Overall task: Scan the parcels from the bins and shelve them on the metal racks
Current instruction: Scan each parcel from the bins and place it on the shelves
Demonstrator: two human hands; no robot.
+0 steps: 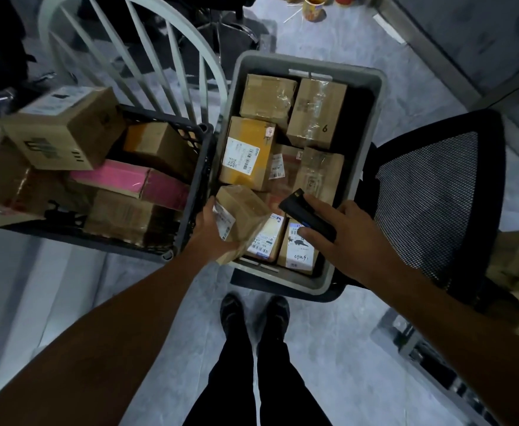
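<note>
At the far left a black crate (pixel 197 179) is heaped with cardboard boxes: a large box with black printing (pixel 64 130) sits tilted on top, a pink box (pixel 111 176) lies below it, and plain brown ones fill in around them. Behind the crate rises the curved white back of a spindle chair (pixel 147 35).

Just right of the crate, touching or nearly touching its wall, stands a grey bin (pixel 282 278) packed with parcels. Among them are a yellow-taped parcel (pixel 247 152) with a white barcode label and, further back, a brown box marked 6 (pixel 316 112).

The left hand (pixel 209 229) holds a small cardboard parcel (pixel 243 213) over the bin's near left corner. The grip is curled round it, thumb on the upper left edge and fingers underneath, and the parcel is tilted with its white label turned to the left.

Just to the right, the right hand (pixel 341 238) holds a black scanner (pixel 307 213) above the labelled parcels at the bin's near end. Here the grip pinches the scanner, thumb on its near side and a finger on the far side. The scanner's front end points toward the held parcel, close to it but not touching.

Right of the bin is a black mesh chair back (pixel 436 204) — the bin appears to rest on the chair's seat. Below, black shoes (pixel 230 315) stand on the grey floor (pixel 344 348).
</note>
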